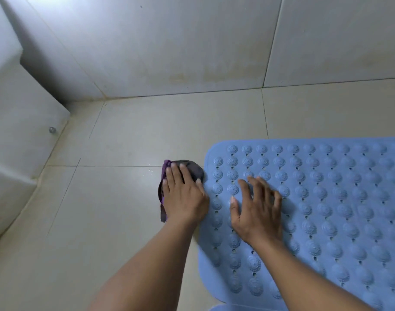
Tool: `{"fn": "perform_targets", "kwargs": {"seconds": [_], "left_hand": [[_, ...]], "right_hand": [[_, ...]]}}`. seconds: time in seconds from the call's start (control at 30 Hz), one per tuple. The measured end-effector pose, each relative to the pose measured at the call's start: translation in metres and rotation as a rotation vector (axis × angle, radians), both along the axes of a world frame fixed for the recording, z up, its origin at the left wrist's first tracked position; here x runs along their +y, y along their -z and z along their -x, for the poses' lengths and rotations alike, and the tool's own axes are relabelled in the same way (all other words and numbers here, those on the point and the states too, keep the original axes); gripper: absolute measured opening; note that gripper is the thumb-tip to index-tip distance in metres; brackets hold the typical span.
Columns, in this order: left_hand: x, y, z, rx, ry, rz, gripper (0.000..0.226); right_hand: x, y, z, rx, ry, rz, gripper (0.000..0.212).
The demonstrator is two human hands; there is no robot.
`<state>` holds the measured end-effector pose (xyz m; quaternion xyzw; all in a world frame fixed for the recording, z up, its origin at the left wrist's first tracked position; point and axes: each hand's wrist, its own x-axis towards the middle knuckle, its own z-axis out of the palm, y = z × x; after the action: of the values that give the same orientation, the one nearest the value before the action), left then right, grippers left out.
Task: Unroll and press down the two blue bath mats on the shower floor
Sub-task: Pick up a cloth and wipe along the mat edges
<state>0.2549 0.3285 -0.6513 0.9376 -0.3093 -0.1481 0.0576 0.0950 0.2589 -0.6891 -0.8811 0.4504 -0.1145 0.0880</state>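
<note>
Head view, from the left: a white fixture fills the frame's left edge, with bare floor tiles open between it and the hands. The left hand lies flat, fingers stretched out, on a dark purple cloth just beside the mat's left edge. The blue mat lies unrolled across the lower right, short of the wall. The right hand presses it, fingers spread. A second blue mat's edge shows at the bottom.
</note>
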Motion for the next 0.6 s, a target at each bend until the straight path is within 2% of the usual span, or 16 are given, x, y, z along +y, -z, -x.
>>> {"fn": "perform_targets", "kwargs": {"seconds": [0.07, 0.23, 0.4, 0.5, 0.53, 0.6], "left_hand": [[0.006, 0.009, 0.018, 0.096, -0.071, -0.003, 0.069], [0.011, 0.004, 0.008, 0.163, -0.052, -0.054, 0.066], [-0.008, 0.0, 0.009, 0.085, -0.126, -0.138, 0.064], [-0.026, 0.025, -0.011, 0.024, -0.067, -0.174, 0.086], [-0.037, 0.028, -0.019, 0.022, -0.056, -0.166, 0.086], [-0.067, 0.017, -0.03, 0.065, -0.036, -0.11, 0.069]], "right_hand": [[-0.001, -0.002, -0.001, -0.019, 0.009, -0.045, 0.052], [-0.001, -0.008, -0.002, -0.062, 0.029, -0.095, 0.058], [-0.002, -0.007, -0.005, -0.111, 0.209, -0.12, 0.062], [-0.002, -0.004, -0.004, -0.13, 0.262, -0.099, 0.064], [-0.002, -0.003, -0.005, -0.114, 0.261, -0.088, 0.065], [0.0, -0.001, -0.006, -0.073, 0.254, -0.074, 0.066]]}}
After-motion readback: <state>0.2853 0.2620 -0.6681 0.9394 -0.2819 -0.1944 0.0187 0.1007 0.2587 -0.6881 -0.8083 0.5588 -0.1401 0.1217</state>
